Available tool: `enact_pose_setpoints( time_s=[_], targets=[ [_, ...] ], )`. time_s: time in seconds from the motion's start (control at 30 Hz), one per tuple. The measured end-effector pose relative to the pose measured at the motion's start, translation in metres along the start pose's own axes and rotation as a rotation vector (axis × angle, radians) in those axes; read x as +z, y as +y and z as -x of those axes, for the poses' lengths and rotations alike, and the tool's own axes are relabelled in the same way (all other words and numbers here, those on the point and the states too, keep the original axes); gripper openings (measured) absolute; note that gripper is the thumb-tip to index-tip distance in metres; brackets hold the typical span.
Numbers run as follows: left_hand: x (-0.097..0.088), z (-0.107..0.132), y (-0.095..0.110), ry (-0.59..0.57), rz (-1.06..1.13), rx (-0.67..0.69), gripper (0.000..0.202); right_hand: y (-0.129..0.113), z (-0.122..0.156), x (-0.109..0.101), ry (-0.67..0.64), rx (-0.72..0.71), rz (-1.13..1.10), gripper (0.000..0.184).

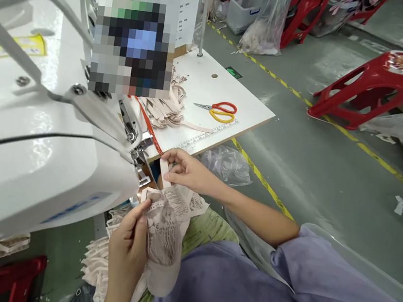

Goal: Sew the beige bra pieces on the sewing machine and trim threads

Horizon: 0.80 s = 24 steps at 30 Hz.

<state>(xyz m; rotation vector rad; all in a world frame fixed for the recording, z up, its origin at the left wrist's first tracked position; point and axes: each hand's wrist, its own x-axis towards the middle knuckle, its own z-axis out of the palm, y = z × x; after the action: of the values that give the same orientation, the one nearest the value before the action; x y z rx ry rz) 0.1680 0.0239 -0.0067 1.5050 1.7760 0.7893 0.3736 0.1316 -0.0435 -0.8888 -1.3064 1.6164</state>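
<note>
A pale pink lace bra piece [165, 235] hangs in front of the white sewing machine [55, 177]. My left hand [131, 245] pinches its upper edge between thumb and fingers, close to the needle area. My right hand [187, 171] is closed on a narrow pale pink strap [164, 172], held upright beside the presser foot [143, 179]. The strap's lower end meets the lace; whether they are joined I cannot tell. A red printed ribbon [149, 125] runs down along the table toward my right fingertips.
On the white table [245, 92] lie red-and-yellow-handled scissors [221, 110], a printed ruler [203, 136] and a heap of pale strips [166, 105]. More lace pieces [95, 265] hang below the machine. A red stool [374, 84] stands across the yellow-taped floor.
</note>
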Motion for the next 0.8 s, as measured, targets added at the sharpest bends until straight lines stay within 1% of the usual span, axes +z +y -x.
enact_pose_setpoints(
  time_s=[0.1,0.2,0.3,0.37,0.5,0.57,0.63,0.73,0.8],
  targets=[
    [-0.002,0.001,0.005,-0.026,0.047,-0.084,0.035,-0.003,-0.008,0.005,0.024,-0.022,-0.015,0.023],
    [-0.004,0.001,0.004,-0.046,0.064,-0.121,0.037,-0.003,-0.015,0.008,0.043,-0.063,0.046,0.019],
    [-0.005,0.002,0.003,-0.07,0.058,-0.092,0.037,-0.001,-0.02,0.012,0.049,-0.101,0.099,0.025],
    [-0.005,0.002,0.003,-0.066,0.05,-0.077,0.036,0.0,-0.023,0.015,0.045,-0.127,0.127,0.03],
    [-0.003,0.004,0.006,-0.075,0.066,-0.074,0.036,-0.002,-0.029,0.018,0.063,-0.224,0.358,0.027],
    [-0.002,0.004,0.006,-0.066,0.093,-0.072,0.036,-0.004,-0.033,0.017,0.043,-0.259,0.455,0.025],
    [-0.002,0.003,0.006,-0.054,0.106,-0.073,0.036,-0.006,-0.038,0.015,0.01,-0.263,0.463,0.029],
    [-0.003,0.002,0.002,-0.115,0.1,-0.058,0.036,-0.009,-0.045,0.011,-0.039,-0.234,0.413,0.041],
    [-0.003,0.001,0.0,-0.136,0.109,-0.045,0.035,-0.011,-0.049,0.01,-0.066,-0.223,0.401,0.045]
  ],
)
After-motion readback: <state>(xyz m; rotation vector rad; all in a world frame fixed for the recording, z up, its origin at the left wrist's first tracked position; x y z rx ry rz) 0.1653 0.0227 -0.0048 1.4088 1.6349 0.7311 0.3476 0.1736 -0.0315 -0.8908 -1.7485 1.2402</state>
